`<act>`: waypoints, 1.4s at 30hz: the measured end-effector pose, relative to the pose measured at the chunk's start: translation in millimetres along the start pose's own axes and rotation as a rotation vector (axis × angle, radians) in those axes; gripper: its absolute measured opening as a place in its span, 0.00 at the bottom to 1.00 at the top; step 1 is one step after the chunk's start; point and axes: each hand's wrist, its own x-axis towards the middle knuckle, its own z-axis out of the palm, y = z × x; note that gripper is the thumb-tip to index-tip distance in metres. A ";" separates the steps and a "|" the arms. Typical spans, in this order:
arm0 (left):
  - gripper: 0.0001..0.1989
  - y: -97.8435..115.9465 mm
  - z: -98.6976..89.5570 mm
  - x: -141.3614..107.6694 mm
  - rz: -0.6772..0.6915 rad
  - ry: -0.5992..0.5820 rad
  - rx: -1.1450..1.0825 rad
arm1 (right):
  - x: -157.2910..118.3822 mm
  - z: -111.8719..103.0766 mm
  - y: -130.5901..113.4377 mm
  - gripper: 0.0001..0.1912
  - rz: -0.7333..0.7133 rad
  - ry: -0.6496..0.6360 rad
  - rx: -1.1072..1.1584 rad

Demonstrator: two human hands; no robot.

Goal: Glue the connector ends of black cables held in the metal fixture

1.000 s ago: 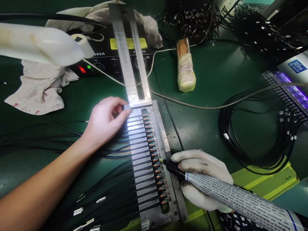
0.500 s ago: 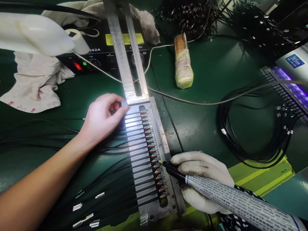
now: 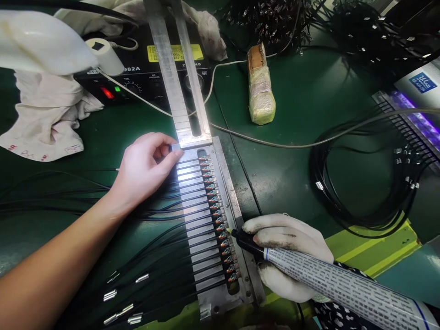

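My left hand (image 3: 146, 167), bare, pinches the upper left corner of a metal fixture (image 3: 202, 229) between thumb and bent fingers. Across the fixture lie several thin black cables (image 3: 192, 211) side by side. Their stripped ends, with small orange and green wires and connectors (image 3: 216, 206), sit over a dark slot. My right hand (image 3: 292, 252), in a smudged white glove, grips a glue dispenser (image 3: 319, 275) with a text-covered barrel and black front. Its thin yellowish tip is at the connectors around the middle of the row; whether it touches one I cannot tell.
Behind the fixture, a slotted metal bar (image 3: 178, 91) stretches toward a black control box (image 3: 137, 82). A wrapped block (image 3: 261, 87) lies right of it. Coiled black cables (image 3: 319, 183) and a violet-lit 365nm lamp (image 3: 421, 85) are at right. A white cloth (image 3: 48, 119) lies left.
The whole view has shifted slightly. Both hands keep their grips, and the dispenser tip stays at about the same spot along the connector row.
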 end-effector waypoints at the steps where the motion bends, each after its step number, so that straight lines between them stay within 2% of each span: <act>1: 0.12 -0.9 0.6 0.1 0.001 0.008 -0.004 | -0.2 0.0 0.1 0.12 -0.003 0.003 0.002; 5: 0.10 -4.4 3.1 0.7 0.005 0.053 -0.018 | -1.2 -0.7 0.3 0.12 -0.006 0.011 0.004; 13: 0.10 -5.3 5.5 1.0 0.018 0.062 -0.027 | -0.3 -1.9 -0.3 0.13 -0.022 0.017 0.009; 19: 0.10 -5.4 5.3 1.2 0.018 0.060 -0.030 | -1.0 -0.4 0.9 0.12 -0.027 0.042 0.021; 42: 0.11 -3.7 5.8 1.8 -0.007 0.049 0.001 | -2.0 -0.1 3.5 0.11 0.006 0.011 0.013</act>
